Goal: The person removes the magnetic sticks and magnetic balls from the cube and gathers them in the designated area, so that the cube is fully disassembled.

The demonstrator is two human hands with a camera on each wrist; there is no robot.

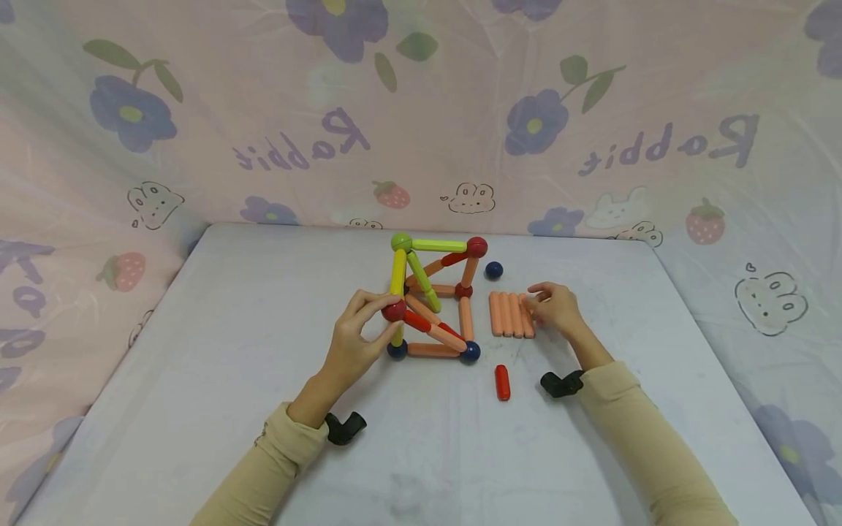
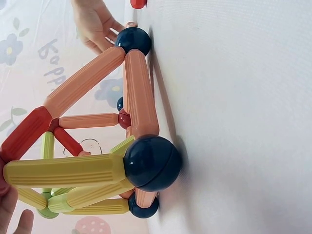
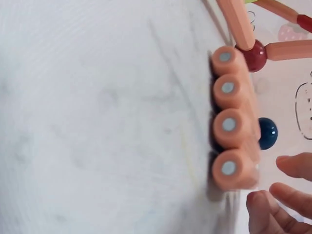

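At the near left corner of a ball-and-rod frame [image 1: 422,310], your left hand [image 1: 355,332] pinches a red ball [image 1: 393,310] between thumb and fingers. Joined to that ball are a yellow rod [image 1: 398,273] running far to a green ball [image 1: 401,243] and a red-and-peach diagonal slanting down right to a dark blue ball [image 1: 470,352]. Right of the frame, a row of peach rods [image 1: 506,315] lies side by side, a loose blue ball [image 1: 494,270] just beyond it and a red rod [image 1: 503,383] nearer you. Your right hand [image 1: 555,307] is at the row's right end, fingers bent and apart, their tips by the far end of the last rod; you cannot tell whether they touch it.

Everything stands on a white table [image 1: 197,365] with faint smudges. Behind it hangs a pale pink cloth [image 1: 421,131] printed with purple flowers, strawberries, rabbit faces and mirrored lettering.

From left to right, you wear beige sleeves [image 1: 289,438] with folded cuffs, the balls are glossy and seamed, and the frame's rods are ribbed. The row's near ends are round, each with a grey disc at its centre.
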